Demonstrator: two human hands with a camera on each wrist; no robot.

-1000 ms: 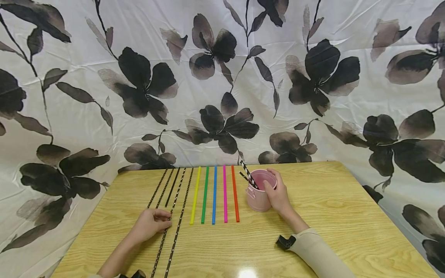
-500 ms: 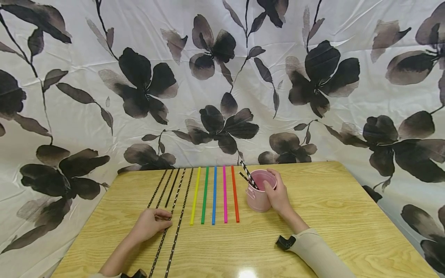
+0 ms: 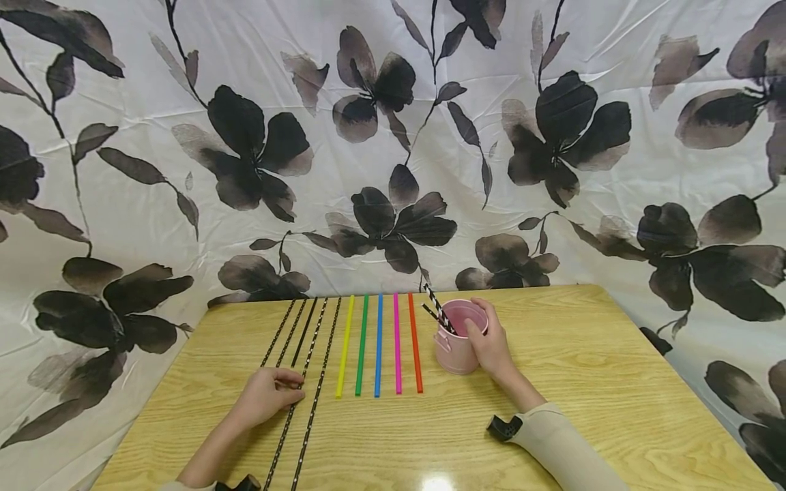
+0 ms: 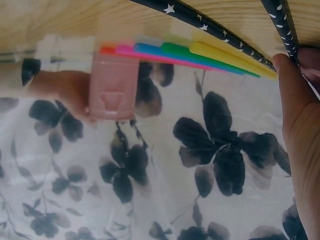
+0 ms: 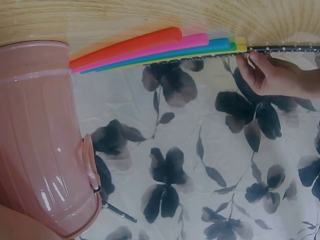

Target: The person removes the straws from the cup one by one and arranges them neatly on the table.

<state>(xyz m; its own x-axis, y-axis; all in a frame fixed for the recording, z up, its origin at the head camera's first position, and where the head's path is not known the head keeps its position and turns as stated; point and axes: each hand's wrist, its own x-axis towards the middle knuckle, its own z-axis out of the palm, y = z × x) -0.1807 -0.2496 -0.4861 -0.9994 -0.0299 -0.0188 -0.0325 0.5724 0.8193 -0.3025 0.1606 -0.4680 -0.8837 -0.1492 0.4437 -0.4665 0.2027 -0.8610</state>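
Note:
My left hand (image 3: 265, 395) pinches a black straw with white marks (image 4: 281, 25) between thumb and fingertips, low over the table. To its right lies another black straw with white stars (image 3: 315, 402). Several coloured straws stand in a row beyond that: yellow (image 3: 345, 346), green (image 3: 362, 346), blue (image 3: 379, 346), pink (image 3: 398, 344) and red (image 3: 415, 344). With thumb and fingers over the rim, my right hand (image 3: 491, 348) grips a small pink bucket (image 3: 453, 358) on the table. A black-and-white straw (image 3: 433, 300) and a thinner dark one lean out of it.
Beyond my left hand lie two patterned black straws (image 3: 279, 332) and a plain black straw (image 3: 304, 332), partly behind the hand. The wooden table (image 3: 571, 354) ends at a floral cloth (image 3: 405, 150) hanging behind it.

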